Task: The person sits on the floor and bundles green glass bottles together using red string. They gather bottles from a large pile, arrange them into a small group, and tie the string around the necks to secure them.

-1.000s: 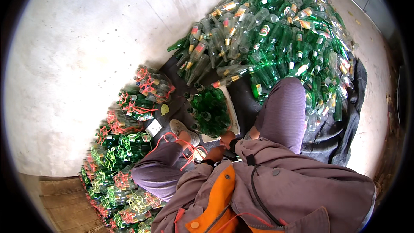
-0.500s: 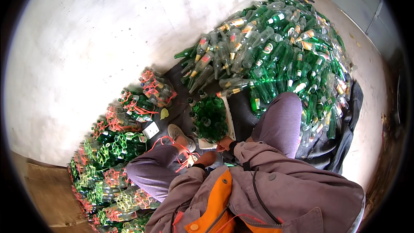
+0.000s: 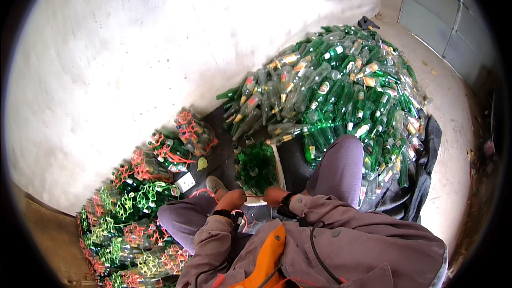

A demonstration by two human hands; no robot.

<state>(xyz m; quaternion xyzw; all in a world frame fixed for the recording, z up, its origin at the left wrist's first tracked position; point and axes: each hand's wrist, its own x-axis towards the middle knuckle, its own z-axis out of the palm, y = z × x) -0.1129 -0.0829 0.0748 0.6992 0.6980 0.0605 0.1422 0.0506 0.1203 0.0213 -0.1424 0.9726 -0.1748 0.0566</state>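
Note:
Between my knees, upright green glass bottles [image 3: 253, 168] stand packed together in a shallow white tray [image 3: 280, 173]. My left hand [image 3: 232, 199] is closed at the tray's near left corner. Beside it a loop of red plastic string [image 3: 204, 192] curves over the floor by my shoe. At the near right corner my right hand [image 3: 274, 196] is closed too, its fingers bent toward the bottles. What either hand pinches is too small to make out. Both hands are level with the tray's near edge, a short way apart.
A large heap of loose green and clear bottles [image 3: 341, 90] rises ahead and to the right on dark sheeting [image 3: 426, 149]. At the left, bundles of bottles tied with red and green string [image 3: 144, 234] line the white wall [image 3: 117, 64]. A white power socket block [image 3: 185, 182] lies near them.
My left hand has moved up and forward to the tray's corner, and the red string pulled along has shifted with it. My right hand stays near the tray. The view has tilted slightly.

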